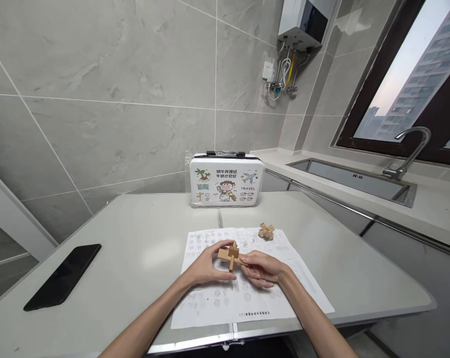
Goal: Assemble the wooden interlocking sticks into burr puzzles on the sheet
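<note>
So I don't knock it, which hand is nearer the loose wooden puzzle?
Right. Your right hand is on the near side of the loose wooden puzzle, apart from it; your left hand is farther off, to its left.

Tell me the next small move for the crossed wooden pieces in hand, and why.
Perhaps turn the crossed wooden pieces slightly to view the joint from another side: the right hand pinches one end, the left hand curves around the opposite side, and the ends jut out crosswise.
</note>
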Tool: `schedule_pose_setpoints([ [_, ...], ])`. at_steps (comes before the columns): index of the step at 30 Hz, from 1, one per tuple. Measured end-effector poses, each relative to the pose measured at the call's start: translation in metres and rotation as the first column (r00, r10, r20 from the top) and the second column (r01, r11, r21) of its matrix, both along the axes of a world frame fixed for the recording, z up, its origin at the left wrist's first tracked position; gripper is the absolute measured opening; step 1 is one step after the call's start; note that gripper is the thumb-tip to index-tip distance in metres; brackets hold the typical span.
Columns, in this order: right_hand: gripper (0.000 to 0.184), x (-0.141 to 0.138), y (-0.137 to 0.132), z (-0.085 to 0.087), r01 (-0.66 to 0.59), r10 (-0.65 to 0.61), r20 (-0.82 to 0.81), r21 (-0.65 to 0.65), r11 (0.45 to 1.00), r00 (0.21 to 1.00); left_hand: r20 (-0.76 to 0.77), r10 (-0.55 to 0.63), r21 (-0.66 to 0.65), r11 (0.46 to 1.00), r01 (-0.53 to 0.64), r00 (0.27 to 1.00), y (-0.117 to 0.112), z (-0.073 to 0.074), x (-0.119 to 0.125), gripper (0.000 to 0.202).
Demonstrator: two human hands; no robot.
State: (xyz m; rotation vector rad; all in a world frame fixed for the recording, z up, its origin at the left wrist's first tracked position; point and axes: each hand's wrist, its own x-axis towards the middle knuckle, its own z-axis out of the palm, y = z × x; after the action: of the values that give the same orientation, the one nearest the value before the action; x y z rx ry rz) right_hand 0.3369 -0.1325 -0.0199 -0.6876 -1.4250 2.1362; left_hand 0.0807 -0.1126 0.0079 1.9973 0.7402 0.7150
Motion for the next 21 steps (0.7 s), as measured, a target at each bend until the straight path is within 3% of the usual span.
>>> schedule_pose_setpoints([
  [5,0.052,-0.008,0.001,-0.004,0.165,-0.168,0.031,0.079,0.983,0.985,-0.005,0.114,0.113,0.987,-0.113,0.993,0.002,-0.007,0.002,0.093],
  [11,0.053,-0.010,-0.002,-0.005,0.234,-0.251,0.091,0.164,0.958,0.964,-0.028,0.100,0.170,0.981,-0.093,0.995,0.002,-0.010,0.003,0.095],
  [16,0.047,-0.013,0.001,-0.007,0.369,-0.401,0.060,0.284,0.885,0.914,-0.040,0.108,0.202,0.974,-0.098,0.993,0.005,-0.010,0.004,0.093],
  [21,0.048,-0.015,0.003,-0.009,0.390,-0.422,0.038,0.314,0.866,0.906,-0.043,0.112,0.213,0.972,-0.101,0.993,0.006,-0.010,0.006,0.092],
])
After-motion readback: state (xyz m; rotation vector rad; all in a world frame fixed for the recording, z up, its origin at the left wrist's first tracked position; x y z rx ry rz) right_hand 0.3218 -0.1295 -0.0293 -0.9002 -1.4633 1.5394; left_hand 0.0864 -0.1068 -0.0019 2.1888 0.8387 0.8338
